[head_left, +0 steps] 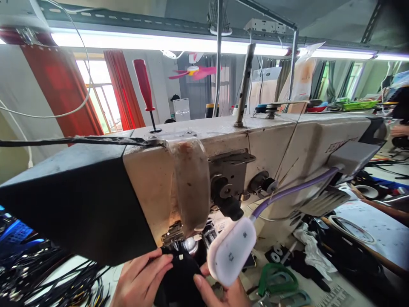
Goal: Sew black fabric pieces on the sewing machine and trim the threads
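Note:
A pale sewing machine [309,140] fills the middle of the view, its head end black. Beneath its needle area lies a black fabric piece [180,281] with a small white mark near its upper edge. My left hand [143,277] has its fingers pressed together on the fabric's left edge. At the fabric's right side, my right hand [220,292] pinches it between thumb and fingers, partly hidden behind a white lamp [231,251] on a purple flexible neck.
Green-handled scissors [277,279] lie at the lower right, near white crumpled material [315,251]. Black cords [47,277] pile up at the lower left. A red screwdriver [143,85] stands upright on the machine. A person's hand [399,131] shows at the far right.

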`<state>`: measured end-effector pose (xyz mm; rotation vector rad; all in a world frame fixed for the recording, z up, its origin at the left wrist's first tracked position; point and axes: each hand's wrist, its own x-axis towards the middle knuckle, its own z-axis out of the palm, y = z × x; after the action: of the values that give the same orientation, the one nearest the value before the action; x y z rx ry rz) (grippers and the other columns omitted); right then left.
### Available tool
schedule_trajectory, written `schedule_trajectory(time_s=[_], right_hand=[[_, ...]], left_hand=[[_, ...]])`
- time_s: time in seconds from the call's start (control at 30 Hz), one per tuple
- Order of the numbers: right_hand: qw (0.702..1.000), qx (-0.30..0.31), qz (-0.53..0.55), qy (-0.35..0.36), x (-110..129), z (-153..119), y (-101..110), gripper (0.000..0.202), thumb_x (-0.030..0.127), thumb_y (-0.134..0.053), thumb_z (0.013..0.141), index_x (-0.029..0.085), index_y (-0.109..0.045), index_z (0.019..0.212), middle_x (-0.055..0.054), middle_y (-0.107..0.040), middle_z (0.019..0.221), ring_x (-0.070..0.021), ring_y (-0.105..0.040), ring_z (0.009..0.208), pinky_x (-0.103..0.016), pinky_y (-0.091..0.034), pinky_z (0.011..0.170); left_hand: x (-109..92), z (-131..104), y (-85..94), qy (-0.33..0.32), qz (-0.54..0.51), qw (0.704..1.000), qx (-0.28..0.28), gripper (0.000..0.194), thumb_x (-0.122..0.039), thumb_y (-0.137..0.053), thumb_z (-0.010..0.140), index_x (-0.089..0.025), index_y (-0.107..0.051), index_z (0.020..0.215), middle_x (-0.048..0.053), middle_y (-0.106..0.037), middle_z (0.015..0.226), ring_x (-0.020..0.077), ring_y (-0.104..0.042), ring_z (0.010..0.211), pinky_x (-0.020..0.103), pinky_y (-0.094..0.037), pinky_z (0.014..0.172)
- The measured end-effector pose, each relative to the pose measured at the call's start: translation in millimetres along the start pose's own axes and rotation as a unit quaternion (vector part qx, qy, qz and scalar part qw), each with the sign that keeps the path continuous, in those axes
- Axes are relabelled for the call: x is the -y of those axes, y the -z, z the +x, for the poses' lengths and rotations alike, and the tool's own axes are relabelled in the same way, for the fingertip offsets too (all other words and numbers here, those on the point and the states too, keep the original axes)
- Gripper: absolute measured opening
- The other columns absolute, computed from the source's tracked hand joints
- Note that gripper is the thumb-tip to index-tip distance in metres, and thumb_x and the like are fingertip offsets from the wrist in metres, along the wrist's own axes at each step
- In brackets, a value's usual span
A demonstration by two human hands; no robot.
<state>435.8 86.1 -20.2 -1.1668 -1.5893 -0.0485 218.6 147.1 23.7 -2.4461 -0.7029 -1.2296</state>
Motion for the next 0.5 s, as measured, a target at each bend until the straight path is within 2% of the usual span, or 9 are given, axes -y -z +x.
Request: schedule_trajectory(time_s=[0.23, 0.4, 0.5], right_hand=[[0.999, -0.015, -0.016, 0.029, 6.2, 10.6, 4.1, 0.021, 0.036, -0.054, 0.093, 0.027, -0.069, 0.080, -0.002, -0.063, 0.069, -0.0189, -0.061, 0.062, -0.030, -0.057, 0.070], [0.999, -0.003, -0.026, 0.025, 4.9, 5.0, 2.6, 0.013, 0.033, -0.059, 0.088, 0.026, -0.068, 0.080, -0.003, -0.064, 0.069, -0.0227, -0.066, 0.072, -0.031, -0.058, 0.072], [0.998, -0.013, -0.053, 0.041, 1.9, 7.5, 3.1, 0.014, 0.026, -0.056, 0.086, 0.025, -0.069, 0.091, -0.006, -0.069, 0.083, -0.0247, -0.068, 0.080, -0.036, -0.058, 0.076]], left_hand=[[-3.1, 8.1, -5.9, 0.025, 0.002, 0.999, -0.033, 0.011, -0.024, -0.065, 0.090, -0.022, -0.075, 0.095, -0.001, -0.079, 0.079, 0.0125, -0.074, 0.068, 0.017, -0.059, 0.075], [-3.2, 9.7, -6.8, 0.107, -0.053, 0.992, 0.032, 0.014, -0.031, -0.064, 0.091, -0.025, -0.077, 0.087, -0.003, -0.080, 0.078, 0.0142, -0.076, 0.064, 0.016, -0.061, 0.064], [-2.8, 8.5, -8.4, 0.148, -0.081, 0.985, 0.046, 0.013, -0.032, -0.066, 0.089, -0.026, -0.078, 0.086, -0.004, -0.080, 0.079, 0.0144, -0.076, 0.064, 0.015, -0.061, 0.063]])
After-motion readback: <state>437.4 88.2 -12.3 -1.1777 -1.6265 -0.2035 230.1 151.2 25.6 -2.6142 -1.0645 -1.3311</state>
